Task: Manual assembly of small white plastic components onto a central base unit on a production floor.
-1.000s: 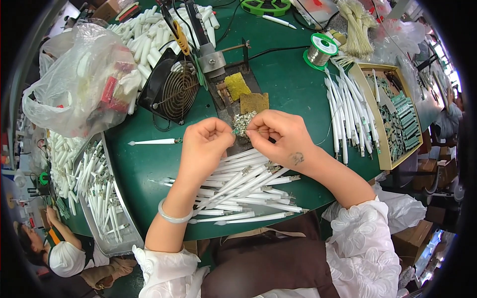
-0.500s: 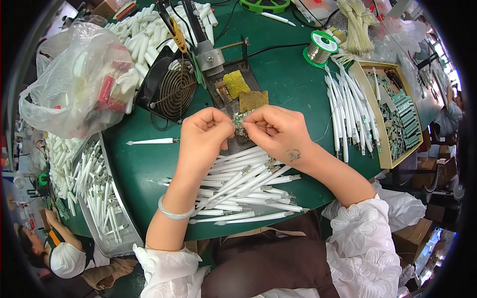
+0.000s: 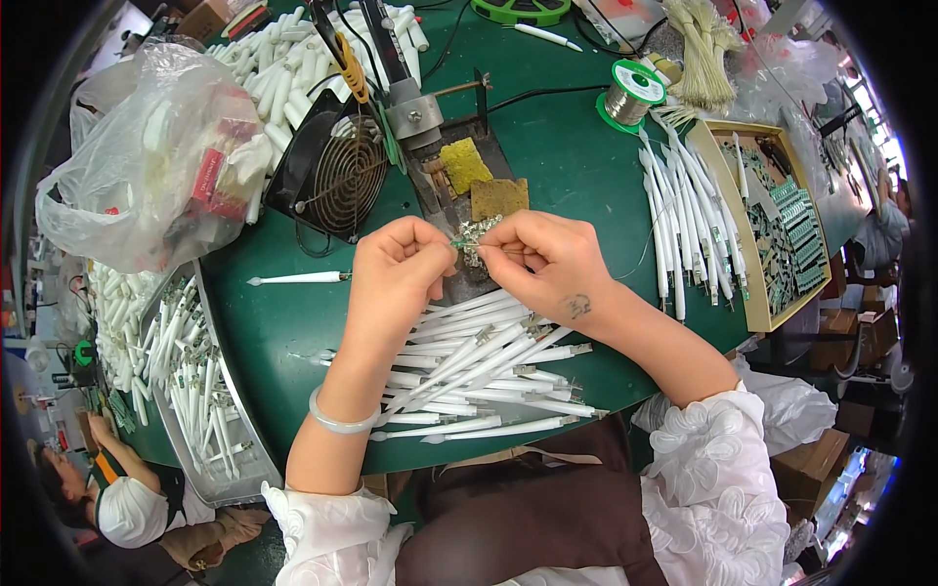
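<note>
Both hands up at mid-bench, fingertips close together, neither spread. My left hand [image 3: 405, 256] pinches a small green piece [image 3: 458, 243] between thumb and forefinger; it sits in the gap between my hands, in front of a silvery heap [image 3: 473, 258] as I look down. My right hand [image 3: 542, 252] has thumb and forefinger brought near its right end; whether they grip it, or something finer, I cannot tell. Brown sponge [image 3: 498, 199] just beyond, yellow sponge [image 3: 466, 166] behind that. White sticks [image 3: 479, 366] lie piled nearer my body, below the hands; a lone stick [image 3: 301, 278] lies off to the left. Solder spool [image 3: 633, 95] stands farther out, to the right. I judge the step in hand to be close fingertip work on the green piece. Next move calls for a steady left pinch and small, exact right-hand adjustments.
</note>
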Demonstrator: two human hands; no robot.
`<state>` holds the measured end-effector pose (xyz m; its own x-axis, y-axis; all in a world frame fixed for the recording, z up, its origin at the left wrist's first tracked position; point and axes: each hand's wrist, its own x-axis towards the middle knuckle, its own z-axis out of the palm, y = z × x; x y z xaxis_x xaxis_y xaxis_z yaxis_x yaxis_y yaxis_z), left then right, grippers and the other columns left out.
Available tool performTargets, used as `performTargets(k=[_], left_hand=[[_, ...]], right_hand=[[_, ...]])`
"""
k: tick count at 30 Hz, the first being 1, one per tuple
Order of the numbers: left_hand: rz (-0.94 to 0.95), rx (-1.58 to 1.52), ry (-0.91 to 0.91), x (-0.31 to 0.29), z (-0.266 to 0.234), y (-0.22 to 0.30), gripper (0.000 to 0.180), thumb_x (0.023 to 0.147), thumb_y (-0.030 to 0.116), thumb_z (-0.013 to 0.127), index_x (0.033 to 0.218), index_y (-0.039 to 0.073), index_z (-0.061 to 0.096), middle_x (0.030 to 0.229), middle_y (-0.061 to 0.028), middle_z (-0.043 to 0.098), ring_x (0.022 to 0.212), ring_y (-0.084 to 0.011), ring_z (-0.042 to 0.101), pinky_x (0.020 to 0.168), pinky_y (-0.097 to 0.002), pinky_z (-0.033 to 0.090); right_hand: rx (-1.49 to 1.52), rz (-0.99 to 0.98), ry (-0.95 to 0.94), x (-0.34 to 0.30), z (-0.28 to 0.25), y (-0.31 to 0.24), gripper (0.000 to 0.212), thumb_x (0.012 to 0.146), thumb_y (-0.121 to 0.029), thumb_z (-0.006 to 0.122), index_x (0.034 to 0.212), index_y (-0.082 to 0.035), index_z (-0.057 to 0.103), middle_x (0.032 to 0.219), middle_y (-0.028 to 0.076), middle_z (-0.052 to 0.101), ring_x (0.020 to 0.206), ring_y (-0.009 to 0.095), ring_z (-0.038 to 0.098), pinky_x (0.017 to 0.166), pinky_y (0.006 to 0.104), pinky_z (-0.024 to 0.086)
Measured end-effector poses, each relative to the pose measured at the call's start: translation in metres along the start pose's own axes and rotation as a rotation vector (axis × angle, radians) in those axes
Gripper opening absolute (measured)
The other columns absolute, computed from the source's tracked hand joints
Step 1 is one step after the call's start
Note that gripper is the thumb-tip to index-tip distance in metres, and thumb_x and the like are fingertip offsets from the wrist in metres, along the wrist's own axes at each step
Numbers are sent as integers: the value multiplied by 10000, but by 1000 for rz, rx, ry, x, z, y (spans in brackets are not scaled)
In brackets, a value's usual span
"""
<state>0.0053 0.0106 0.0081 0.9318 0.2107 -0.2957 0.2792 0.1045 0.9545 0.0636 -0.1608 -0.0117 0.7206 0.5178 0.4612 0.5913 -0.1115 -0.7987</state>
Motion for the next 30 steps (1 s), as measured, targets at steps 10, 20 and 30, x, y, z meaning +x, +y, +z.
performTargets(k=[10, 20, 30], left_hand=[[-39, -12, 30, 0, 3, 6, 32, 767, 49, 579, 744, 29, 588, 646, -8, 592, 489, -33, 464, 422, -184, 304], [-72, -80, 41, 2, -1, 6, 52, 775, 74, 587, 769, 24, 604, 646, -26, 594, 480, -49, 469, 409, -190, 309], [26, 45, 106, -7, -11, 2, 40, 802, 76, 596, 788, 40, 586, 637, -16, 586, 454, -43, 462, 391, -187, 309]], right_hand=[[-17, -7, 35, 3, 2, -2, 68, 776, -6, 707, 821, 7, 657, 675, 8, 599, 503, 9, 427, 439, 187, 336], [0, 5, 71, 3, -2, -2, 68, 771, 7, 710, 813, 7, 657, 665, 5, 598, 489, -3, 395, 429, 183, 303], [31, 78, 71, 1, -10, -2, 51, 795, 16, 688, 817, 13, 641, 655, -25, 582, 509, -19, 395, 444, 168, 297]])
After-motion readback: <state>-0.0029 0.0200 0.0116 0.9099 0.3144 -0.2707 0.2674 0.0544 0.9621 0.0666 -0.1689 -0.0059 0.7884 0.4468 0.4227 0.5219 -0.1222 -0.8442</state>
